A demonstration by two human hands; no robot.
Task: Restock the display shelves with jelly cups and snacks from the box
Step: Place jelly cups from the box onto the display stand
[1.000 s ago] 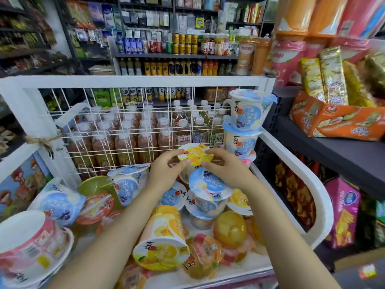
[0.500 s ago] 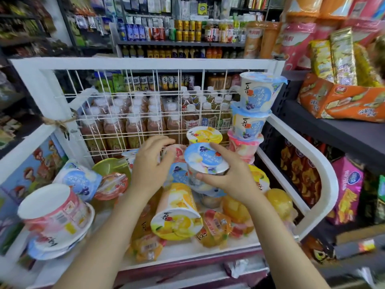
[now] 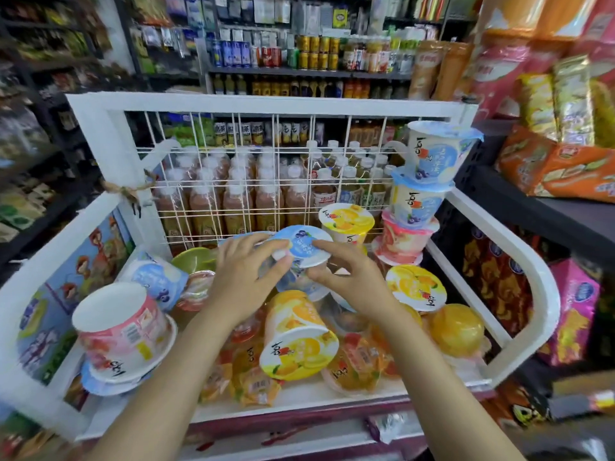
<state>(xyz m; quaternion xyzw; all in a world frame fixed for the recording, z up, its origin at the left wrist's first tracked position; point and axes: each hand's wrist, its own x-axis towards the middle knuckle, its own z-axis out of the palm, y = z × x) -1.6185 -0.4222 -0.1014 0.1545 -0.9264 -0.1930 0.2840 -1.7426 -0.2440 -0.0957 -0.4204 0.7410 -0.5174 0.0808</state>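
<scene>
A blue-lidded jelly cup (image 3: 301,246) stands upright in the middle of the white display bin (image 3: 519,261). My left hand (image 3: 244,277) and my right hand (image 3: 352,277) grip it from either side, fingertips on the lid's rim. Behind it stands a yellow jelly cup (image 3: 346,222). At the back right corner rises a stack of three cups (image 3: 421,191), two blue over a pink one. A yellow cup (image 3: 296,337) lies on its side below my hands. A pink cup (image 3: 123,331) sits upside down at the left.
Small clear jelly packs (image 3: 253,380) litter the bin floor. A wire grid (image 3: 266,181) backs the bin, with bottled drinks behind it. A dark shelf (image 3: 539,211) with orange snack bags stands to the right. Pink snack bags (image 3: 572,311) sit low at the right.
My left hand has come off a cup further left and joined the right on the blue-lidded cup. That cup has shifted slightly left and sits in front of the yellow one.
</scene>
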